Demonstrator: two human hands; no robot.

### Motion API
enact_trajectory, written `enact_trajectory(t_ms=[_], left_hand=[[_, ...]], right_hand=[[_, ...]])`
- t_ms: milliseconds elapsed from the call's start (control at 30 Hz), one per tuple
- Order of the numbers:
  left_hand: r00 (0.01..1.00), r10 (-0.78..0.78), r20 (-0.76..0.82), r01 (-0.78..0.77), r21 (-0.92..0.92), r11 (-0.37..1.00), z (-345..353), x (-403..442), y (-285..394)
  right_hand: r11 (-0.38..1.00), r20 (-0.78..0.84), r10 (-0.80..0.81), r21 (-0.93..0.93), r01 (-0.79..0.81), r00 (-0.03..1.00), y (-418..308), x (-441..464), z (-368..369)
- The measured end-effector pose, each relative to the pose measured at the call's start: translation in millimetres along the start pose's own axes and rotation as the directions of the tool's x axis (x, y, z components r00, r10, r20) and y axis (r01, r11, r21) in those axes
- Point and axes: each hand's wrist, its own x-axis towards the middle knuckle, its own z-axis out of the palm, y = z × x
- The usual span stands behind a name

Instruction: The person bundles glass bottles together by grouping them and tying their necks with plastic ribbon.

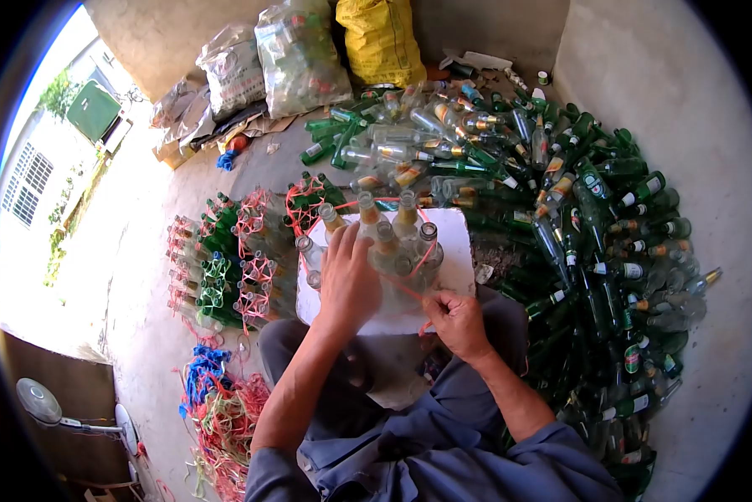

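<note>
Several clear glass bottles (406, 219) stand upright in a cluster on a white board (453, 276) in front of my lap. A red plastic strap (405, 289) runs around and between them. My left hand (349, 272) lies against the near left side of the cluster, its fingers stretched up among the bottle necks. At the near right of the bottles, my right hand (457, 320) pinches the red strap between thumb and fingers, with a loose end hanging below. The lower parts of some bottles are hidden behind my left hand.
Strapped bottle bundles (221, 259) stand at the left. Tangled straps (229, 427) lie at the lower left. A large pile of loose bottles (593, 251) spreads across the back and right. A clear sack (300, 63) and a yellow sack (380, 42) stand behind; a fan (39, 400) is lower left.
</note>
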Motion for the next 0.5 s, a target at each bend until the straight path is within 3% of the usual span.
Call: enact_trajectory(t_ms=[167,267,367,500], left_hand=[[0.998,-0.028,-0.056,0.028,-0.012,1.000,-0.1,-1.2,5.3],[0.994,-0.054,0.091,0.050,0.043,0.998,-9.2,-5.0,6.9],[0.988,0.052,0.148,-0.095,0.305,0.948,-48.1,-2.5,26.4],[0.976,-0.080,0.202,0.036,0.213,0.976,-48.4,-0.7,16.1]], right_hand=[[0.992,-0.011,0.063,0.106,-0.062,0.998,-8.7,-2.0,1.4],[0.988,-0.014,0.077,0.134,-0.075,0.997,-7.5,-4.6,4.7],[0.995,-0.025,0.035,0.094,-0.032,0.999,2.4,-4.8,4.2],[0.992,-0.013,0.071,0.110,-0.069,0.997,0.4,-5.1,2.3]])
